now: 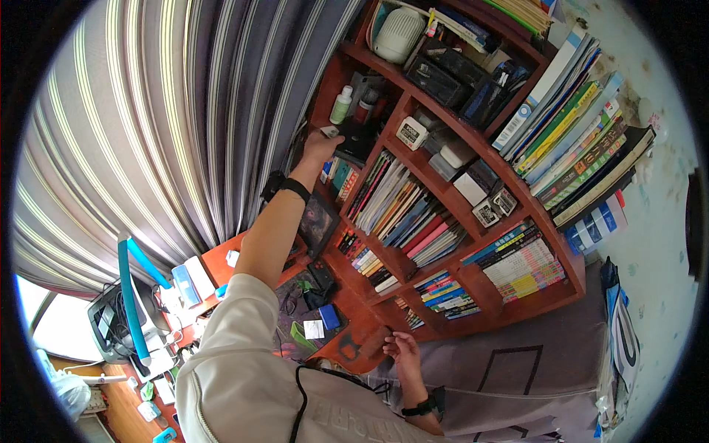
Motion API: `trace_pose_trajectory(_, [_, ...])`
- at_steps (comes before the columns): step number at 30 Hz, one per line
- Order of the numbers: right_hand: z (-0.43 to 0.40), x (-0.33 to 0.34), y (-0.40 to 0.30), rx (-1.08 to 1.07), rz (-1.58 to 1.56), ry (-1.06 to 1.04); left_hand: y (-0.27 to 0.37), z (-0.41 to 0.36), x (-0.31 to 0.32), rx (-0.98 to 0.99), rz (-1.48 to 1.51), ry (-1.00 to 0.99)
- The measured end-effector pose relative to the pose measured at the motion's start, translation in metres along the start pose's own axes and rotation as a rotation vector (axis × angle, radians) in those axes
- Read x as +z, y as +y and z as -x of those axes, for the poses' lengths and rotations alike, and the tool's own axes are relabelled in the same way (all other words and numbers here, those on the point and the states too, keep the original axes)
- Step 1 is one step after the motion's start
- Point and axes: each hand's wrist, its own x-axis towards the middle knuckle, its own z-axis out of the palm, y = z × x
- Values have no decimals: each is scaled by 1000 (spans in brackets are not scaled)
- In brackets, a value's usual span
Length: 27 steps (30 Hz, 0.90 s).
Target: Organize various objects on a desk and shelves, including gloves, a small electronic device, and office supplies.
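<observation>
My left hand (pixel 319 148) is stretched out to an upper bookcase compartment, its fingers closed on a small pale object (pixel 330 132) whose kind I cannot make out. Just beyond it stand a white-capped green bottle (pixel 340 105) and a dark-topped red container (pixel 363 109). A flat black item (pixel 354 143) lies directly beside the fingers. Low in front of my body, my right hand (pixel 404 353) hovers near the desk's edge with loosely bent fingers, apparently holding nothing. Both wrists wear black bands.
The red-brown wooden bookcase (pixel 482 235) holds rows of books (pixel 407 202) and small boxes (pixel 412 133). A striped curtain (pixel 232 99) hangs at the left. On the desk are a blue box (pixel 329 317) and a white paper square (pixel 314 329). A blue-armed lamp (pixel 133 299) stands left.
</observation>
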Motion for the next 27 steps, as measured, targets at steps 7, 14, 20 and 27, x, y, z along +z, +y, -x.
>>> trace_pose_trajectory(7, [4, 8, -2, 4, 3, -19, -37, -33, 20, 154, -504, 235])
trace_pose_trajectory(14, [6, 1, 3, 1, -7, 31, -26, -12, 22, 184, -323, 236])
trace_pose_trajectory(20, [3, 1, 9, 7, -9, 29, -32, -2, 8, 128, -240, -1])
trace_pose_trajectory(27, [-3, 4, 5, 14, -2, 26, -36, 17, 12, 170, -338, 133])
